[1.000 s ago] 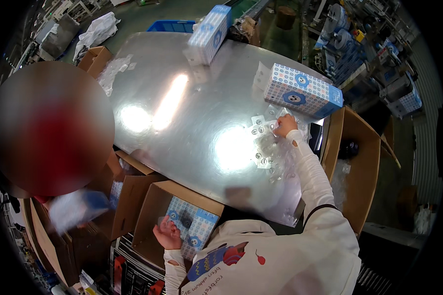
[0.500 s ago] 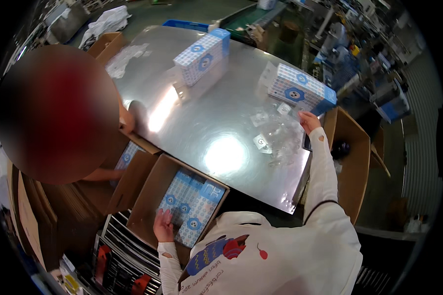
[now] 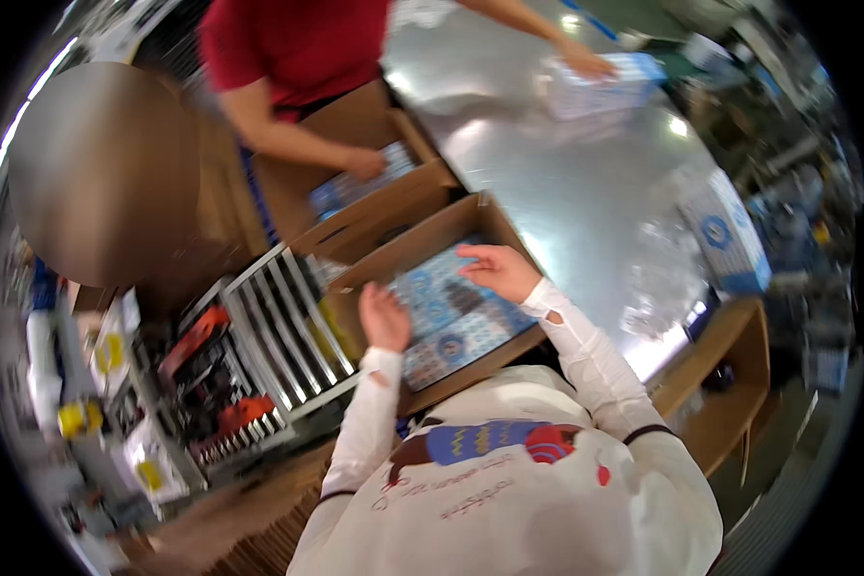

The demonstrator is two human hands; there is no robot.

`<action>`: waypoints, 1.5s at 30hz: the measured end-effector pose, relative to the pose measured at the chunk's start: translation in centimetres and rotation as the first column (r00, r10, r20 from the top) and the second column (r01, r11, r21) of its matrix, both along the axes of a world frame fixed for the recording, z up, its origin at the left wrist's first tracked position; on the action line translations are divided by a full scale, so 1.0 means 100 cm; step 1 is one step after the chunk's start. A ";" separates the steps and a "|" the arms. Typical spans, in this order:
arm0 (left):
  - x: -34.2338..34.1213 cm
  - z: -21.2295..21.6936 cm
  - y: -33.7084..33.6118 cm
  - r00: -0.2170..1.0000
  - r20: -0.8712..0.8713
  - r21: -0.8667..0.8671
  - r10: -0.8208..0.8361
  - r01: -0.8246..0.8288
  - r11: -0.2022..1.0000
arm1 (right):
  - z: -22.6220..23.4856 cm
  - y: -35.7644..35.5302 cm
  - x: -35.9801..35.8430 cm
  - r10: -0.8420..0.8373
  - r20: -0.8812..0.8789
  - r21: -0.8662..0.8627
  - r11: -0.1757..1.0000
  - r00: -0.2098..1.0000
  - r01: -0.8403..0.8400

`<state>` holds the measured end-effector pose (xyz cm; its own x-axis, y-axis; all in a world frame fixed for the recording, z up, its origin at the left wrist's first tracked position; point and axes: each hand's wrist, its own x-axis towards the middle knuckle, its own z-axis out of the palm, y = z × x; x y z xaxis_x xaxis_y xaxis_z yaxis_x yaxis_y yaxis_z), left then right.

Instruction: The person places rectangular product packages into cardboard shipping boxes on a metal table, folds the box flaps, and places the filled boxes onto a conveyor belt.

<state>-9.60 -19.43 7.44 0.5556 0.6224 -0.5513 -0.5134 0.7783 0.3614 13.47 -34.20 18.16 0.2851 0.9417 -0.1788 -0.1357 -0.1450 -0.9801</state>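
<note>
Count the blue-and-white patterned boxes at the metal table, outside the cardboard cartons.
2. The far box is under the co-worker's hand; the right box is by the right edge. The metal table runs past the picture's top, so others may be hidden.

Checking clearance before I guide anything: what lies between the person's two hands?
In the head view, blue-and-white patterned boxes inside the open carton show between the left hand and the right hand.

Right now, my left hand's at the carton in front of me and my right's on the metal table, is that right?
Not quite: the head view shows your right hand over that carton, not on the metal table. Your left hand is at it, yes.
</note>
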 end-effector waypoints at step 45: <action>0.067 0.019 -0.071 -0.035 -0.999 -0.048 0.033 0.812 -0.581 | 0.030 -0.392 0.388 0.179 0.983 -0.063 0.197 0.027 0.978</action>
